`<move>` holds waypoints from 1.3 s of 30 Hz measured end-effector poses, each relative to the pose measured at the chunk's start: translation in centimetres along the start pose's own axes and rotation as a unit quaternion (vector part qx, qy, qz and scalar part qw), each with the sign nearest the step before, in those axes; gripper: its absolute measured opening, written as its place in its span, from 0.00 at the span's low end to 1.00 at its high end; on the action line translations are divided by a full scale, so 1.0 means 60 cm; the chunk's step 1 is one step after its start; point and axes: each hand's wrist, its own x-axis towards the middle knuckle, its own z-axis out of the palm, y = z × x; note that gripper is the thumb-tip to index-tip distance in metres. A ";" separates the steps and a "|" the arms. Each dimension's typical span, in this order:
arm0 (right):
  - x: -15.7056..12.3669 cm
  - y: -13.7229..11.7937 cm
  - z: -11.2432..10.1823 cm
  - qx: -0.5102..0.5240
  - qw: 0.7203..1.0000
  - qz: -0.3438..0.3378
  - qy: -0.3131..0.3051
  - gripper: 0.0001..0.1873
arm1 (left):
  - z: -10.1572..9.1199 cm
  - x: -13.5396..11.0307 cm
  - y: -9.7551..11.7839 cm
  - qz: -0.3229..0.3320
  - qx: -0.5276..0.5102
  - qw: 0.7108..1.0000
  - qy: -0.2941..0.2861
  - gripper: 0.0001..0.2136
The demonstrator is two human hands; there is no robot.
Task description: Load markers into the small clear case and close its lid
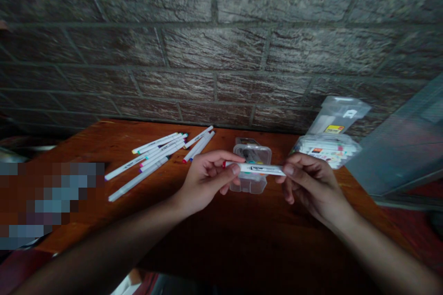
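Note:
My left hand (207, 177) and my right hand (308, 182) hold one white marker (259, 168) level between them, each pinching one end with thumb and fingers. The marker hangs just above a small clear plastic box (252, 184) on the wooden table (221, 221). A red cap end shows at my left fingers. Several more white markers (159, 154) with coloured caps lie scattered on the table to the left of my left hand.
A clear plastic bag of marker packs (328, 147) leans against the brick wall (214, 46) at the back right. A grey panel (404, 147) stands at the right edge. A blurred-out patch covers the table's left side.

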 end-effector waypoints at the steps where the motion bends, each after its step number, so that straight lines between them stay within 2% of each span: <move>1: 0.000 0.000 0.000 0.000 1.000 0.000 0.001 0.09 | 0.000 0.000 0.000 0.001 -0.002 1.000 0.000 0.08; 39: -0.002 -0.004 0.002 -0.016 1.000 0.008 0.006 0.11 | 0.002 0.003 0.001 -0.010 0.024 1.000 0.003 0.11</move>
